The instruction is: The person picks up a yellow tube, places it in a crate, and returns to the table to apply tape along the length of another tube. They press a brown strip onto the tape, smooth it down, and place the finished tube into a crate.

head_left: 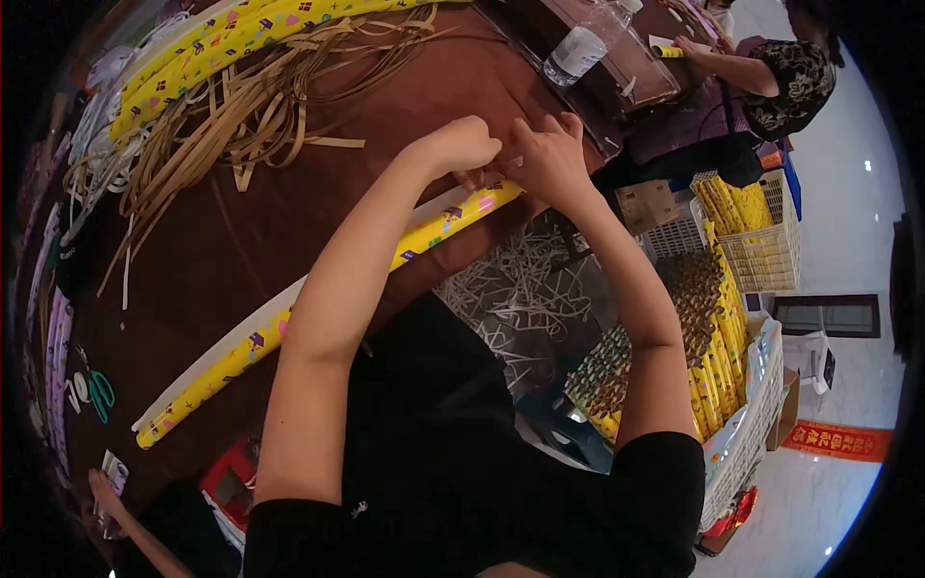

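A long strip of yellow printed wrapping paper with a white back edge, partly rolled, lies slantwise across the brown-covered table. Over its far end, my left hand is closed, knuckles up, its fingertips mostly hidden. My right hand is close beside it at the same end, thumb and fingers curled together. A tiny white bit shows between the two hands, too small to name. My left forearm passes above the middle of the paper and hides part of it.
Brown flat strips and yellow rolls lie at the far left. Teal scissors rest near the left edge. A water bottle lies at the back. Crates of yellow rolls stand right. Two other people work nearby.
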`<state>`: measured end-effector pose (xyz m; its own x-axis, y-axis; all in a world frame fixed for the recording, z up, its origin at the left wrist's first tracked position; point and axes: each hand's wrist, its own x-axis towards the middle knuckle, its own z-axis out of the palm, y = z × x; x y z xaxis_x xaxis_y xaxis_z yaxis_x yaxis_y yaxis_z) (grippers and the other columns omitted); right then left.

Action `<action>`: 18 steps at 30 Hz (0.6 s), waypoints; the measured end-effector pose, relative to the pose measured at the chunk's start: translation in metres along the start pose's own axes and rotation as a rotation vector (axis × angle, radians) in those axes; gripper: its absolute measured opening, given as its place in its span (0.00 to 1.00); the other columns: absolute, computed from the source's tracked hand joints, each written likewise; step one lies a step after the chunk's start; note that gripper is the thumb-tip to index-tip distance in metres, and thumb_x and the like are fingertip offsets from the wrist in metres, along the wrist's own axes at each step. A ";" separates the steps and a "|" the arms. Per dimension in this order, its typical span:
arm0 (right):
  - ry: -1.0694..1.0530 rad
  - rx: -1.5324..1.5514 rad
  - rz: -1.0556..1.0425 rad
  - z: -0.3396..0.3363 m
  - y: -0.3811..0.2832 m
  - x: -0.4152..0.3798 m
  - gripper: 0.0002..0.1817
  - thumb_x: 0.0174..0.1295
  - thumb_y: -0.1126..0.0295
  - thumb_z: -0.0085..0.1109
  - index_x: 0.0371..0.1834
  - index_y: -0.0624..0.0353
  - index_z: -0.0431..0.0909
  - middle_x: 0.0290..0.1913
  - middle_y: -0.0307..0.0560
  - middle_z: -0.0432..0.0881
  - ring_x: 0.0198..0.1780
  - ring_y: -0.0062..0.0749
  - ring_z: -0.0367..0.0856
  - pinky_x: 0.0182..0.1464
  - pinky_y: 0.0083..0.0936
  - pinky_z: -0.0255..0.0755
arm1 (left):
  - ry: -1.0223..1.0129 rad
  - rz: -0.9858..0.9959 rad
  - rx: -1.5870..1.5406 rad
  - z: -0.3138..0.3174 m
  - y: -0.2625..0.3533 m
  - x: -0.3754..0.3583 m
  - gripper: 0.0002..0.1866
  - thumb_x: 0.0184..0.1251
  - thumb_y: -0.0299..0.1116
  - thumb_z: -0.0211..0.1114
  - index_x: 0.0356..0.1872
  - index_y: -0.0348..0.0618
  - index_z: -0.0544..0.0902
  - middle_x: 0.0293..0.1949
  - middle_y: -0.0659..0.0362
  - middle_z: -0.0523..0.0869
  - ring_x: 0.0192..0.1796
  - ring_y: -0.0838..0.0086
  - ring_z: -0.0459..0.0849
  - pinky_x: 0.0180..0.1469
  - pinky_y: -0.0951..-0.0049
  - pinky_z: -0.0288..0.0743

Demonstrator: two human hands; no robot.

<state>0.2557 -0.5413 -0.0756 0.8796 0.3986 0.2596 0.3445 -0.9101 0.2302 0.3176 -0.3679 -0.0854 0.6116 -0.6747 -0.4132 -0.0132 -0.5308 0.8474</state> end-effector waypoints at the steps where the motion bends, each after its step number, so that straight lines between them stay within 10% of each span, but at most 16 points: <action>1: 0.002 0.000 0.000 -0.001 0.002 -0.002 0.26 0.46 0.53 0.70 0.44 0.56 0.74 0.24 0.42 0.82 0.44 0.39 0.78 0.60 0.48 0.56 | 0.003 0.027 -0.164 0.000 -0.001 0.001 0.17 0.68 0.30 0.48 0.37 0.25 0.81 0.32 0.47 0.86 0.28 0.64 0.85 0.36 0.67 0.83; 6: -0.038 0.247 -0.035 -0.006 0.019 -0.008 0.21 0.53 0.56 0.67 0.45 0.55 0.74 0.27 0.40 0.82 0.46 0.38 0.78 0.68 0.48 0.52 | 0.085 0.099 -0.432 0.004 -0.005 0.004 0.13 0.68 0.25 0.49 0.42 0.27 0.81 0.34 0.50 0.85 0.32 0.68 0.85 0.37 0.68 0.83; 11: -0.155 0.460 0.073 -0.012 0.034 -0.018 0.18 0.56 0.59 0.67 0.45 0.54 0.75 0.34 0.40 0.82 0.51 0.36 0.77 0.70 0.48 0.51 | 0.216 0.431 -0.010 -0.001 -0.012 0.008 0.18 0.56 0.25 0.65 0.49 0.33 0.81 0.37 0.52 0.86 0.36 0.70 0.85 0.45 0.70 0.80; 18: 0.104 0.334 0.028 0.000 0.032 -0.033 0.19 0.55 0.60 0.70 0.47 0.53 0.77 0.45 0.40 0.82 0.56 0.36 0.77 0.71 0.50 0.52 | 0.113 0.319 0.089 0.007 0.000 -0.003 0.18 0.53 0.28 0.70 0.47 0.32 0.84 0.37 0.50 0.88 0.39 0.70 0.87 0.47 0.70 0.79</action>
<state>0.2380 -0.5836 -0.0772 0.8581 0.3663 0.3597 0.4239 -0.9008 -0.0940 0.3103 -0.3699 -0.0866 0.6494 -0.7553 -0.0880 -0.2839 -0.3482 0.8934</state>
